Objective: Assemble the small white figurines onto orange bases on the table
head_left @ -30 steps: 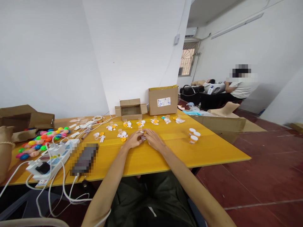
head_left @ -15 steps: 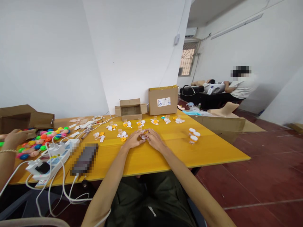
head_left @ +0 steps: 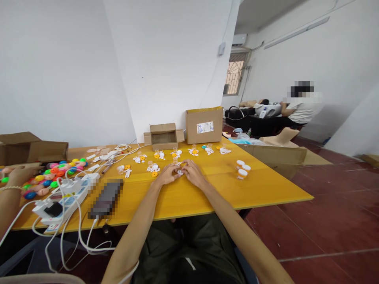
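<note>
Near the middle of the yellow table (head_left: 207,189), my left hand (head_left: 168,175) and my right hand (head_left: 192,173) meet around a small whitish, clear piece (head_left: 180,172). Fingers of both hands are closed on it; its exact shape is too small to tell. Just beyond them lie small white parts with a clear cup (head_left: 175,160). Several similar groups of white parts, clear cups and orange or teal rings spread along the back, one with an orange ring (head_left: 154,174) left of my hands. Clear jars with white lids (head_left: 242,173) stand together on the right.
An open carton (head_left: 164,138) and a closed carton (head_left: 204,126) stand at the back. To the left are a phone (head_left: 106,198), a power strip (head_left: 68,201) with cables, colourful balls (head_left: 55,171) and another person's hand (head_left: 22,175). A seated person (head_left: 302,110) is far right.
My hands stay nearly in place, with the fingers shifting slightly around the small piece. The other person's hand at the left has moved a little over the colourful balls.
</note>
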A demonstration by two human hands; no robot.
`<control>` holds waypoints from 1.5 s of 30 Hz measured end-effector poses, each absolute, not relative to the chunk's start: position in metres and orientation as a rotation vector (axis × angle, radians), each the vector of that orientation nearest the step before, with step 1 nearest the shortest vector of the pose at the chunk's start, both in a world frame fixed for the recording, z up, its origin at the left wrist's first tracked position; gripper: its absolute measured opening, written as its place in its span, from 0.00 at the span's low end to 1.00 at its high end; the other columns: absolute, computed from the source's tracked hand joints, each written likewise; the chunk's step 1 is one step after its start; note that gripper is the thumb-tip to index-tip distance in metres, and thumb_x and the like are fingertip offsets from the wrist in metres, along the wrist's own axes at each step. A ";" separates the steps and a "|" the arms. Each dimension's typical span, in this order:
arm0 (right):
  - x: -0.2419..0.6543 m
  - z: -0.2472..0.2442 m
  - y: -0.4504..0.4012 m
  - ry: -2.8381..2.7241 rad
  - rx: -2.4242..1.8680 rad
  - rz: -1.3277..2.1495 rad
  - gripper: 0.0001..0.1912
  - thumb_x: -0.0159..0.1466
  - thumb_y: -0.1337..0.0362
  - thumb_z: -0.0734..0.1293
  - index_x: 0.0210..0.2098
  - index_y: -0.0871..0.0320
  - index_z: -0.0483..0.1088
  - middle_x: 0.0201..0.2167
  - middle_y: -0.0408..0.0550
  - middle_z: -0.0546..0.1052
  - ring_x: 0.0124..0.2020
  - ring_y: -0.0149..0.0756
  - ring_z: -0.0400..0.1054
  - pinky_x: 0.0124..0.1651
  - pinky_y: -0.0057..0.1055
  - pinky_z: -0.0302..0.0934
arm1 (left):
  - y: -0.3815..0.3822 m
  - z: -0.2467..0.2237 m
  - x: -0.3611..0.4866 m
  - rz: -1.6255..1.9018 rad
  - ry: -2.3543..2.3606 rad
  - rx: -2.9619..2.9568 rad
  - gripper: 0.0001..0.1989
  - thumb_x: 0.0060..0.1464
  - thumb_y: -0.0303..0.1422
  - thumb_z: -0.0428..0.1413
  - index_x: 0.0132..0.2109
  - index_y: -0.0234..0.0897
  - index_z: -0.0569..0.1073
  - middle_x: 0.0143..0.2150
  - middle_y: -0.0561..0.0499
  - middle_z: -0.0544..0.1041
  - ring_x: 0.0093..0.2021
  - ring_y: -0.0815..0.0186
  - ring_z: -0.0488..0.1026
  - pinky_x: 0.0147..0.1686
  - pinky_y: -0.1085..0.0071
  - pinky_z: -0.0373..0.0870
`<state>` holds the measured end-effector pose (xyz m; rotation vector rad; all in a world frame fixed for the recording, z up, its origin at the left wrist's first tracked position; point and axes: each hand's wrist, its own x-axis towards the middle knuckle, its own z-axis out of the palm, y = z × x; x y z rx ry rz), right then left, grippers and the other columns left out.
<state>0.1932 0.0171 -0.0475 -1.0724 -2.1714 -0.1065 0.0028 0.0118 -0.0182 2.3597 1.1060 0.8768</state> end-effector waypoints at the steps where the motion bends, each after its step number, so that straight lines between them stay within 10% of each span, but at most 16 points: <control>1: 0.193 -0.047 0.017 -2.170 -1.067 -0.098 0.10 0.66 0.72 0.64 0.33 0.55 0.76 0.49 0.52 0.73 0.48 0.40 0.69 0.51 0.38 0.67 | 0.012 -0.018 0.003 0.863 1.100 2.370 0.09 0.54 0.38 0.60 0.42 0.41 0.79 0.37 0.51 0.77 0.39 0.62 0.73 0.46 0.65 0.71; 45: 0.184 -0.045 0.018 -1.987 -0.986 0.372 0.08 0.58 0.74 0.68 0.28 0.54 0.71 0.47 0.48 0.74 0.51 0.39 0.69 0.54 0.37 0.64 | 0.022 -0.029 0.000 0.926 1.118 2.223 0.14 0.45 0.43 0.66 0.34 0.38 0.76 0.30 0.56 0.73 0.32 0.68 0.68 0.35 0.71 0.64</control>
